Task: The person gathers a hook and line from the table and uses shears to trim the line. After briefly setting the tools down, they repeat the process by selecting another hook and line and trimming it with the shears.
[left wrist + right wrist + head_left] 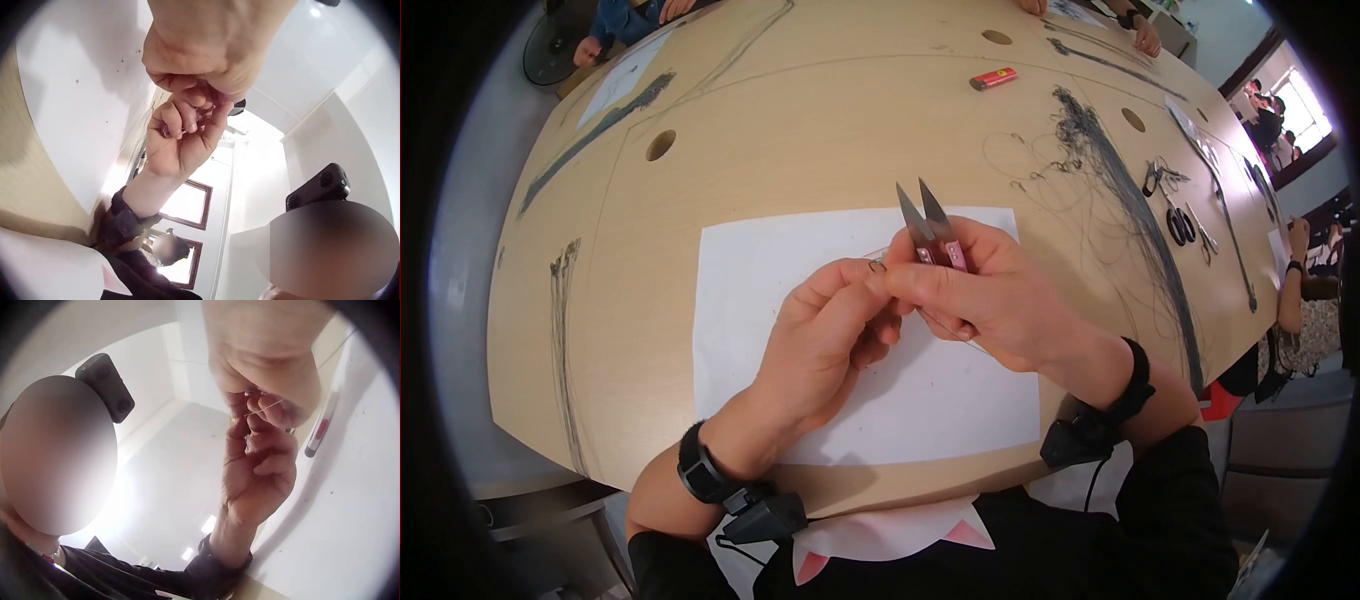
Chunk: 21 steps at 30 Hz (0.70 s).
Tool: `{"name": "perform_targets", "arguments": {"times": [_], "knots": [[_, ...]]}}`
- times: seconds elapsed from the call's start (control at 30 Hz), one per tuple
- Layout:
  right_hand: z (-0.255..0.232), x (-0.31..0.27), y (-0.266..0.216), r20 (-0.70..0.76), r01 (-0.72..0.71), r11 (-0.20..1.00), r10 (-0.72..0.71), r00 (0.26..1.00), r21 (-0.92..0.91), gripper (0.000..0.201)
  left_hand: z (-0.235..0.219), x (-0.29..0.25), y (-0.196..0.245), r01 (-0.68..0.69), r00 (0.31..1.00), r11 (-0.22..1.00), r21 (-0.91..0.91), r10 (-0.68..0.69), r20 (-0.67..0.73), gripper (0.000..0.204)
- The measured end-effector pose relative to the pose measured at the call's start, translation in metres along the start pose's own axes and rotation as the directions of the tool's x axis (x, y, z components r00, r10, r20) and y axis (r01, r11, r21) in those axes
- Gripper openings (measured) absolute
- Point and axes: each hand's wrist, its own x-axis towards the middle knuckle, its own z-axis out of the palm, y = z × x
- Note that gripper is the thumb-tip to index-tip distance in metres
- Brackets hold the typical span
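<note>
Both hands meet fingertip to fingertip above a white sheet of paper [745,300]. My left hand [815,335] pinches a small dark wire-like loop [877,266] between thumb and forefinger. My right hand [990,295], its thumb tip at the left fingertips, holds thread snips [940,225] with pink handles; their two blades stand apart and point away from me. In the right wrist view a thin line [269,408] crosses the curled right fingers. The other fingers of my left hand [259,472] are bent, and much of the snips' handles is hidden in the right palm.
Bundles of dark thin strands lie at the right [1130,195], at the left [563,350] and far left [595,135]. A red lighter [993,79] is beyond the paper. Black-handled scissors [1180,226] lie at the right. Other people's hands [1147,38] rest at the far edge.
</note>
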Motion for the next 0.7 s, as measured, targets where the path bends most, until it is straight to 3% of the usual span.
{"name": "perform_targets", "arguments": {"times": [0.1,0.2,0.23,0.3,0.43,0.5,0.53,0.6,0.7], "knots": [[0.001,0.0,-0.002,-0.038,0.024,0.996,-0.028,0.999,-0.088,0.018,0.003,-0.003,0.001,0.018,0.999,1.0,0.025,-0.018,-0.032,0.016],[0.002,0.002,-0.008,-0.199,0.051,0.974,-0.096,0.975,-0.223,0.03,0.002,-0.002,0.0,-0.058,0.996,0.992,-0.109,0.065,0.055,0.015],[-0.001,-0.002,-0.011,-0.223,0.044,0.975,-0.094,0.97,-0.219,0.03,0.004,-0.001,-0.001,-0.11,0.993,0.988,-0.112,0.114,0.028,0.016],[-0.006,-0.012,-0.019,-0.243,0.073,0.953,-0.149,0.958,-0.295,0.032,0.011,-0.004,0.01,-0.088,0.994,0.976,-0.2,0.074,-0.076,0.015],[-0.018,-0.06,-0.043,-0.348,0.121,0.92,-0.26,0.901,-0.373,0.032,-0.001,-0.014,0.029,-0.199,0.956,0.934,-0.296,0.251,0.149,0.013],[-0.025,-0.088,-0.052,-0.406,0.097,0.914,-0.267,0.874,-0.393,0.031,-0.001,-0.028,0.047,-0.203,0.885,0.908,-0.367,0.33,0.328,0.012],[-0.028,-0.103,-0.055,-0.424,0.099,0.886,-0.312,0.851,-0.452,0.031,0.001,-0.039,0.054,-0.267,0.869,0.889,-0.371,0.389,0.306,0.013],[-0.036,-0.13,-0.058,-0.44,0.101,0.856,-0.359,0.823,-0.507,0.032,-0.015,-0.056,0.072,-0.208,0.789,0.899,-0.386,0.387,0.477,0.012],[-0.051,-0.156,-0.058,-0.508,0.074,0.861,-0.363,0.781,-0.503,0.031,-0.04,-0.092,0.105,-0.281,0.781,0.903,-0.326,0.413,0.469,0.01]]}}
